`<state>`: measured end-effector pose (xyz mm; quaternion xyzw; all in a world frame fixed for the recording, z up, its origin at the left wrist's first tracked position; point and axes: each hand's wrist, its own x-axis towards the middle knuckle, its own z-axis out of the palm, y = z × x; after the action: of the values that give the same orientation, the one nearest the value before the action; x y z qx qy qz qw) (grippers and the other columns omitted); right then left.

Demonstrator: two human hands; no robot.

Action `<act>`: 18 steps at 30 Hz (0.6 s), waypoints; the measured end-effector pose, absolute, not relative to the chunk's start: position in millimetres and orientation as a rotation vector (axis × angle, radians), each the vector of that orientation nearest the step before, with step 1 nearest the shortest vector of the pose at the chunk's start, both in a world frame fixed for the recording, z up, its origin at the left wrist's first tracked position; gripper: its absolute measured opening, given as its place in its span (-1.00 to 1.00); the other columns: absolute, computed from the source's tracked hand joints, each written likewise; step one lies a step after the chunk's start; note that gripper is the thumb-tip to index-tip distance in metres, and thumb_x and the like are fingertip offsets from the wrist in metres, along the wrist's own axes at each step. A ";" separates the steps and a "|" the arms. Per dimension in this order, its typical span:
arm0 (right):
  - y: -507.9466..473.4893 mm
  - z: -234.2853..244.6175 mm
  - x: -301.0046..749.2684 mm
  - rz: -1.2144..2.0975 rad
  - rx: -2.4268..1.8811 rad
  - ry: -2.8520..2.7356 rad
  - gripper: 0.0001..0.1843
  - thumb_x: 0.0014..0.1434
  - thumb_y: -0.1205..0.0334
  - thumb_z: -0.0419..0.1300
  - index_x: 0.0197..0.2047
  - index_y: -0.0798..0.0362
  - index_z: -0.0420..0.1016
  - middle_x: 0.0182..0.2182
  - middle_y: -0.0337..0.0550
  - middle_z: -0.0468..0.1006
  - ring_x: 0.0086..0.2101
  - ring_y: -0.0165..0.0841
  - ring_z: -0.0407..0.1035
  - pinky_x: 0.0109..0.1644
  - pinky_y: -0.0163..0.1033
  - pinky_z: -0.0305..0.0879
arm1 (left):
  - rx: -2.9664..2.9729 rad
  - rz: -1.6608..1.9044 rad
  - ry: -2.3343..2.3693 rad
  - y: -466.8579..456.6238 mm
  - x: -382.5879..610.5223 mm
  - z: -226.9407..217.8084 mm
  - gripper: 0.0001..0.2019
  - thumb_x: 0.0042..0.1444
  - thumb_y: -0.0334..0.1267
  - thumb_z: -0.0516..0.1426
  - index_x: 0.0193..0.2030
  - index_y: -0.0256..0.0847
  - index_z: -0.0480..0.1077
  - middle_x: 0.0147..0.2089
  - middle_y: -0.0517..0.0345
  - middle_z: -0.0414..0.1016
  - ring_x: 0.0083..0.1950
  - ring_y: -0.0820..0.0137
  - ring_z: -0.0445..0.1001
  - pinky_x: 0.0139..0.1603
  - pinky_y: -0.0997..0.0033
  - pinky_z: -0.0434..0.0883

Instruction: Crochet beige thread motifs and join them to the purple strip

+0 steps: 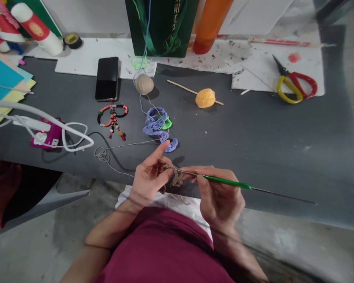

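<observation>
My left hand (pixel 150 177) pinches a small beige crochet piece (pixel 174 175) at the near edge of the dark table (pixel 268 129), with the index finger raised and the beige yarn running over it. My right hand (pixel 218 194) grips a green-handled crochet hook (pixel 233 183), its tip at the beige piece and its thin metal shaft pointing right. The yarn trails left across the table and back to a beige yarn ball (pixel 144 83). A purple and green crochet piece (pixel 159 125) lies just beyond my hands.
A black phone (pixel 107 78), a beaded bracelet (pixel 112 116), an orange yarn ball on a stick (pixel 205 98) and red-and-yellow scissors (pixel 295 83) lie on the table. A green bag (pixel 162 27) and orange bottle (pixel 209 27) stand at the back. White cables (pixel 61 133) and coloured paper (pixel 6 84) sit left.
</observation>
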<state>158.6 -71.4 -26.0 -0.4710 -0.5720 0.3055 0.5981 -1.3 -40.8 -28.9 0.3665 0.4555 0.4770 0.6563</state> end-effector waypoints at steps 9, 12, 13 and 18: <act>-72.7 -27.6 161.0 0.701 -1.082 -1.366 -0.70 0.36 0.48 0.23 0.06 -0.08 0.52 -0.18 -0.15 0.77 -0.29 -0.29 0.69 -0.24 -0.16 0.66 | 1.039 1.173 1.018 -48.1 -0.8 -34.3 -0.44 0.21 -0.25 0.35 0.36 0.02 0.50 -0.29 0.17 0.57 -0.43 0.50 0.41 -0.44 0.53 0.47; -73.0 -24.3 162.6 0.690 -1.085 -1.418 -0.68 0.37 0.49 0.20 0.09 -0.08 0.51 -0.17 -0.14 0.77 -0.28 -0.29 0.69 -0.24 -0.15 0.66 | 1.215 1.245 1.084 -52.0 -1.2 -35.4 -0.48 0.24 -0.31 0.32 0.34 -0.03 0.52 -0.24 0.09 0.65 -0.35 0.41 0.52 -0.38 0.46 0.53; -73.1 -23.4 163.0 0.687 -1.085 -1.426 -0.67 0.37 0.49 0.19 0.10 -0.08 0.50 -0.17 -0.14 0.77 -0.29 -0.30 0.69 -0.24 -0.15 0.66 | 1.283 1.271 1.102 -52.8 -1.6 -35.6 -0.49 0.24 -0.33 0.31 0.34 -0.04 0.52 -0.23 0.07 0.67 -0.32 0.39 0.55 -0.35 0.43 0.54; -72.9 -22.8 161.4 0.627 -1.109 -1.457 -0.67 0.36 0.50 0.21 0.07 -0.08 0.53 -0.19 -0.13 0.77 -0.27 -0.27 0.70 -0.19 -0.12 0.68 | 1.565 1.357 1.154 -53.6 -2.6 -36.1 -0.40 0.22 -0.44 0.31 0.37 0.04 0.48 -0.19 0.08 0.74 -0.26 0.34 0.63 -0.24 0.36 0.58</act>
<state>161.4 -72.9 -22.8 -0.4718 -0.6200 0.2668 0.5673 -2.6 -53.6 -36.1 0.6118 0.4510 0.5302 0.3757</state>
